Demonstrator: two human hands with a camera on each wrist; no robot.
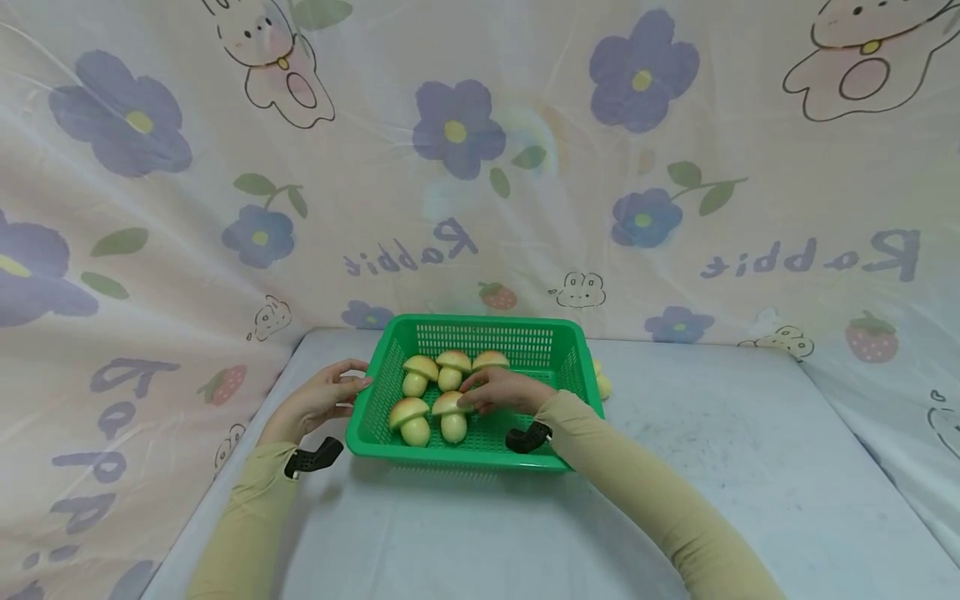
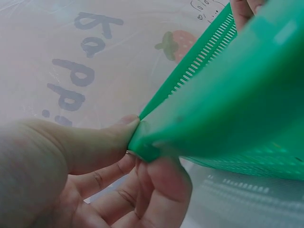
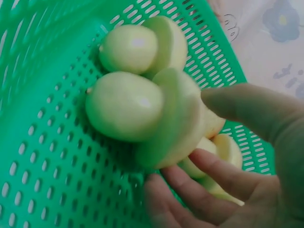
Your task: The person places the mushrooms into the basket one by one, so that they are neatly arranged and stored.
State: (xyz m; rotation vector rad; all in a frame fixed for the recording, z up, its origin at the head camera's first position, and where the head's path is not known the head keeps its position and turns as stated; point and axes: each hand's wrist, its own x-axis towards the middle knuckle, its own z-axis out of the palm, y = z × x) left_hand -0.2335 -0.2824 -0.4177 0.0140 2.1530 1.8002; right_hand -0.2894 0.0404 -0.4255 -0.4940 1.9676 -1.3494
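Observation:
A green plastic basket [image 1: 465, 458] with slotted walls stands on the table, several toy mushrooms with pale stems and yellow-orange caps inside it. At its left end my left hand [image 1: 318, 400] pinches the rim [image 2: 152, 142] between thumb and fingers. My right hand [image 1: 506, 390] reaches into the basket and holds the cap of the front-middle mushroom [image 1: 453, 427], thumb on one side and fingertips on the other in the right wrist view. That mushroom lies beside another mushroom [image 3: 128, 47]. Behind the hand, a back-row mushroom [image 1: 491, 359] is partly hidden.
A small pale-yellow thing [image 1: 603, 384] shows partly behind the basket's right end. The white table [image 1: 735, 467] stretches to the right and front. A printed cloth [image 1: 525, 208] with flowers and rabbits hangs behind and at the left.

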